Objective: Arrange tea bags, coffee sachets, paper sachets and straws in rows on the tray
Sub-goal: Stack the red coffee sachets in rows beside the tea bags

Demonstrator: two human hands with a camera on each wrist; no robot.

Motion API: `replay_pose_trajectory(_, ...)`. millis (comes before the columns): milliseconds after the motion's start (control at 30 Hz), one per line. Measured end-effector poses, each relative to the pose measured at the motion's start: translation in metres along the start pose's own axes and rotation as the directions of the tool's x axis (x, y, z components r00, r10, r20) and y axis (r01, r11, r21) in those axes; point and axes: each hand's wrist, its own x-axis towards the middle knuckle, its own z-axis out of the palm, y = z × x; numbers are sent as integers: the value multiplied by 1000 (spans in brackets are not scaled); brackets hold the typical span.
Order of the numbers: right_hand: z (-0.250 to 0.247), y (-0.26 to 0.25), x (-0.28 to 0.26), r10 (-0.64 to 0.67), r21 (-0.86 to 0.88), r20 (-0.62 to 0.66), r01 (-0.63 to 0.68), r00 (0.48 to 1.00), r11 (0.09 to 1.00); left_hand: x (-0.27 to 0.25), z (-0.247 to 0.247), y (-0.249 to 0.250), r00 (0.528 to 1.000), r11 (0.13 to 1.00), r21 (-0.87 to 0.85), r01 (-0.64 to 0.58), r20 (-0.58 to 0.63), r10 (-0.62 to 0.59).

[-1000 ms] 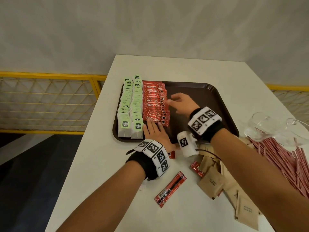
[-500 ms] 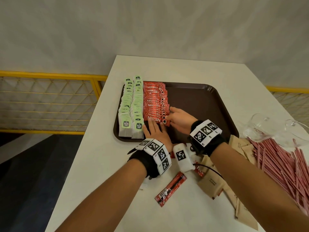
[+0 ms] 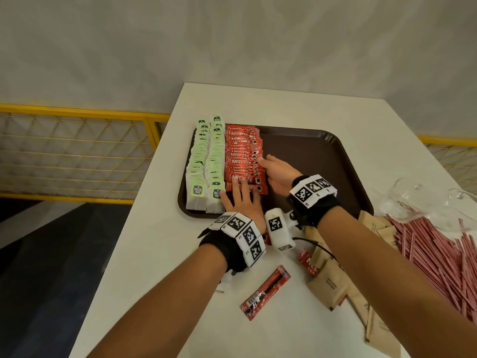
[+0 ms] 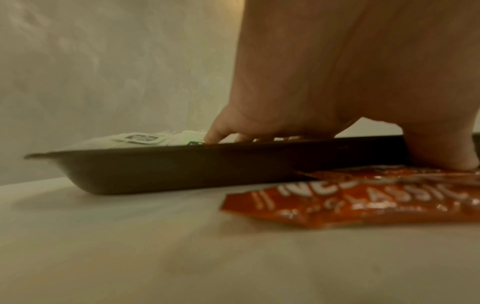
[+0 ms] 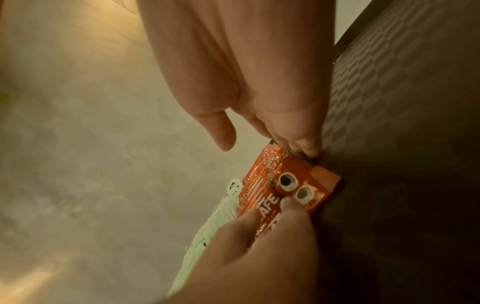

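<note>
Head view: right hand [image 3: 280,174] slid farther up coffee sachets [image 3: 245,161]; both hands flat, fingers straight.

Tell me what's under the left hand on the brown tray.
The left hand lies flat on the near end of the red coffee sachet row in the brown plastic tray. Whatever lies beneath the palm is hidden.

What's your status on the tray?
Both hands open: left hand flat on red coffee sachet row, right hand squaring its edge. Brown plastic tray half bare. Nothing blocking.
</note>
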Motion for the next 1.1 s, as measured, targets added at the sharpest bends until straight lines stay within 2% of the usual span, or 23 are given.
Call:
replay_pose_trajectory(67,0,0,0,0,-20,39,1,999,1000,1,-1,0,1000,1000,25,6,19,-6)
replay_pose_trajectory(367,0,-5,-4,-35,-69,45,38,998,997,-3,-9,-1,998,998,57,22,51,-25)
replay_pose_trajectory(567,-24,-6,-12,-132,-315,46,140,990,939,-14,-17,-13,995,996,-37,-77,68,79)
replay_pose_trajectory(633,-31,-5,-14,-117,-497,44,123,992,859,-17,-18,-18,993,997,-26,-73,94,75)
replay_pose_trajectory(700,-35,-2,-13,-101,-674,31,95,994,732,-19,-17,-18,994,998,-5,-65,85,65)
replay_pose_trajectory(800,-32,5,-6,-90,-865,70,105,994,491,-21,-17,-18,996,998,15,-65,69,64)
replay_pose_trajectory(900,-25,9,2,-124,-959,115,143,986,245,-18,-17,-20,996,999,-20,-41,74,42)
replay_pose_trajectory(1000,-20,8,7,-138,-984,113,131,984,122,-15,-16,-21,998,999,-23,-37,51,38)
replay_pose_trajectory(1100,-16,8,9,-127,-993,101,108,987,47,-13,-14,-22,999,999,-20,-37,38,38)
